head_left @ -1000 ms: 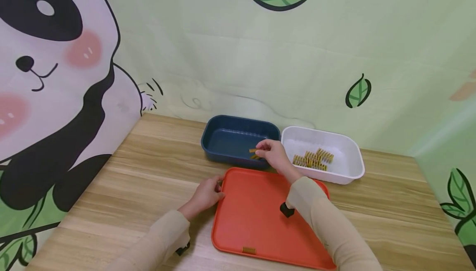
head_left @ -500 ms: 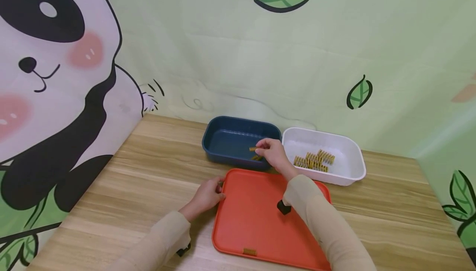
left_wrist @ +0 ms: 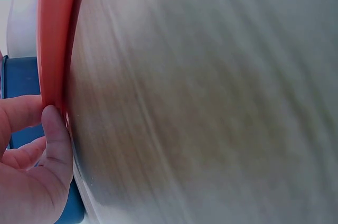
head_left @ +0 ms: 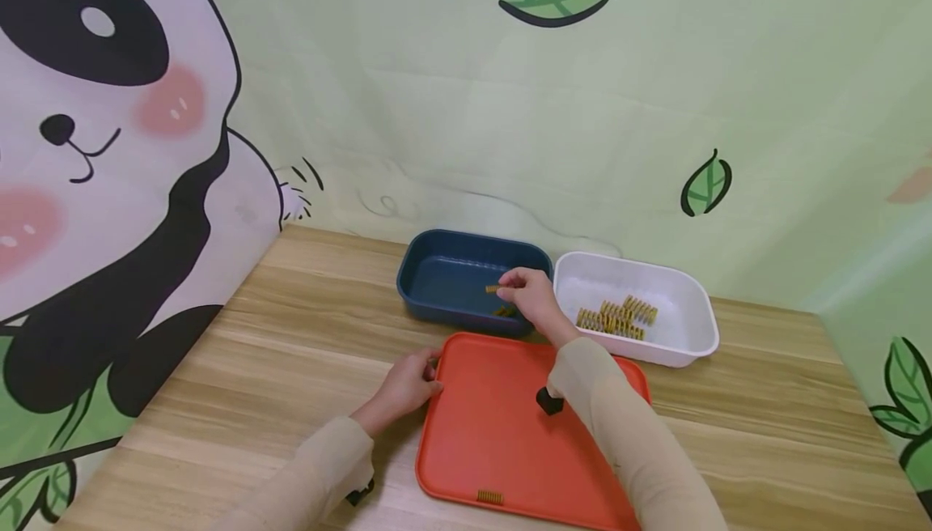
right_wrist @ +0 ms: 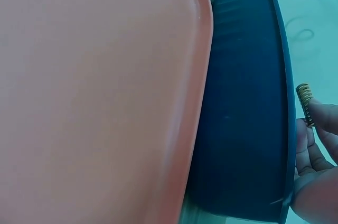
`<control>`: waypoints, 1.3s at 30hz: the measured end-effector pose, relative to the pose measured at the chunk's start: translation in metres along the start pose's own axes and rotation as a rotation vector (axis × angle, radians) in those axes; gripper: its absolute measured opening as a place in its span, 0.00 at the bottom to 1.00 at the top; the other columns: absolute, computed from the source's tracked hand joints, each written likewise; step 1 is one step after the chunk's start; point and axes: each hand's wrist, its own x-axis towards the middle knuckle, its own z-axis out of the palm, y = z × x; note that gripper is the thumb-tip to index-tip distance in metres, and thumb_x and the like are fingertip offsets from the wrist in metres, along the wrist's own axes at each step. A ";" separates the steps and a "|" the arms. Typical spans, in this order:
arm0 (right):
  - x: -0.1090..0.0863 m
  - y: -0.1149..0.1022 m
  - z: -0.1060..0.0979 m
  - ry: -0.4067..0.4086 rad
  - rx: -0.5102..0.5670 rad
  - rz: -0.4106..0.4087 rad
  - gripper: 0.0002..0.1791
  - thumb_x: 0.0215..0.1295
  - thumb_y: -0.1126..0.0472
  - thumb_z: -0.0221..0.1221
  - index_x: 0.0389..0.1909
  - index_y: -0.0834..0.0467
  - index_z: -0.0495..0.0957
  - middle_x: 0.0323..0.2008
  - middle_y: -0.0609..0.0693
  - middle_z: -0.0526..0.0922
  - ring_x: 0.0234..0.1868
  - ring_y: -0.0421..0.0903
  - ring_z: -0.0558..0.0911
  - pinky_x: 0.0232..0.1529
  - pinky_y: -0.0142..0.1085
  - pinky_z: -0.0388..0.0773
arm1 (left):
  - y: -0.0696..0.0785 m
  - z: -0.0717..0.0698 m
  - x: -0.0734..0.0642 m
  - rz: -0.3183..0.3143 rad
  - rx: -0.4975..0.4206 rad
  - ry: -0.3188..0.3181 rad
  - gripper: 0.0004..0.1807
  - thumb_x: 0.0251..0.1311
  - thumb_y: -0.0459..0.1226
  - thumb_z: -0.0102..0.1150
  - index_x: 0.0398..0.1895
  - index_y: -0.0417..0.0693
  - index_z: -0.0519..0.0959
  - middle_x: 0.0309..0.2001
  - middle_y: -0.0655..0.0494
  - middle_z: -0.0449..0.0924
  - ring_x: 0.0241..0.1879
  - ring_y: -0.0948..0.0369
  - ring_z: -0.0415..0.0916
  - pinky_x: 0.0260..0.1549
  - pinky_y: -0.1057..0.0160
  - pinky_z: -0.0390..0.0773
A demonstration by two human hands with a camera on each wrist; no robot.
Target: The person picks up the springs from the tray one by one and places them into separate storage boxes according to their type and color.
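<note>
My right hand is over the near right corner of the navy blue bin, pinching a gold coil spring between thumb and fingers. In the right wrist view the spring sticks out from the fingertips above the bin's rim. Below that hand, more gold springs lie in the bin, partly hidden. My left hand grips the left edge of the red tray, with thumb and fingertip at its rim in the left wrist view. One gold spring lies along the tray's near edge.
To the right of the blue bin stands a white bin with several gold springs in it. All this is on a wooden table. A printed panda curtain closes off the back.
The right hand has risen slightly with its spring, and the springs beneath it in the blue bin show a little more. The left hand keeps its grip on the tray.
</note>
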 end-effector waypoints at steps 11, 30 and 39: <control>0.008 -0.001 0.001 -0.004 0.027 0.029 0.10 0.55 0.68 0.57 0.40 0.64 0.78 0.41 0.56 0.79 0.40 0.50 0.74 0.42 0.38 0.74 | -0.004 0.002 0.001 0.007 -0.001 0.009 0.24 0.44 0.27 0.60 0.50 0.35 0.71 0.22 0.55 0.69 0.23 0.62 0.65 0.25 0.67 0.68; 0.015 -0.002 0.007 -0.034 -0.001 0.010 0.10 0.54 0.69 0.57 0.38 0.65 0.78 0.41 0.58 0.78 0.38 0.50 0.74 0.39 0.36 0.74 | -0.003 0.001 -0.001 0.027 -0.001 0.008 0.24 0.44 0.26 0.60 0.50 0.34 0.71 0.23 0.54 0.70 0.23 0.63 0.65 0.25 0.68 0.67; 0.018 -0.002 0.010 -0.086 -0.047 -0.015 0.10 0.52 0.69 0.59 0.37 0.65 0.78 0.36 0.56 0.78 0.35 0.49 0.74 0.38 0.35 0.74 | -0.005 0.001 0.000 0.029 -0.001 0.015 0.24 0.44 0.26 0.60 0.49 0.34 0.71 0.22 0.54 0.70 0.23 0.63 0.65 0.25 0.68 0.67</control>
